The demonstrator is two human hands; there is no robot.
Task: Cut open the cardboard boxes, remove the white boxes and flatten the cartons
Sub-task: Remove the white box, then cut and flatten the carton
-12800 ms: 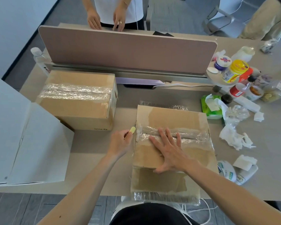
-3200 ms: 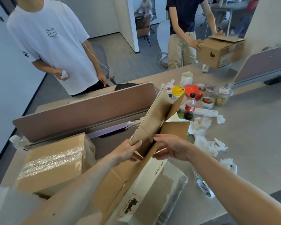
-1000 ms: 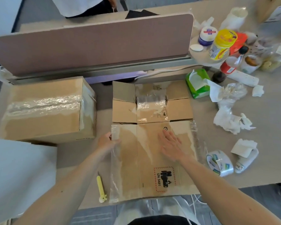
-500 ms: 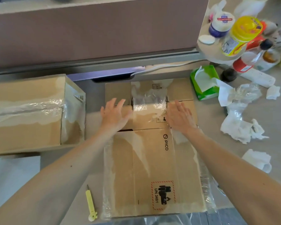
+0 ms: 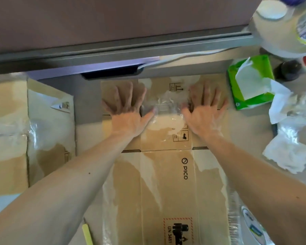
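Cardboard carton (image 5: 166,183) lies flat; taped box (image 5: 7,156) beside.

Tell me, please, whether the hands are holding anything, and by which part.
Nothing is held: the left hand and right hand lie flat, pressing the far flaps of the flattened carton.

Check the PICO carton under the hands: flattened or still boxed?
Flattened: the PICO carton lies flat on the desk, left hand and right hand pressing open palms on its far flaps.

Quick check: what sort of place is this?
Probably an office workstation: a fabric divider panel along the back of the desk, a cable slot under it, and a green tissue pack beside the flattened carton.
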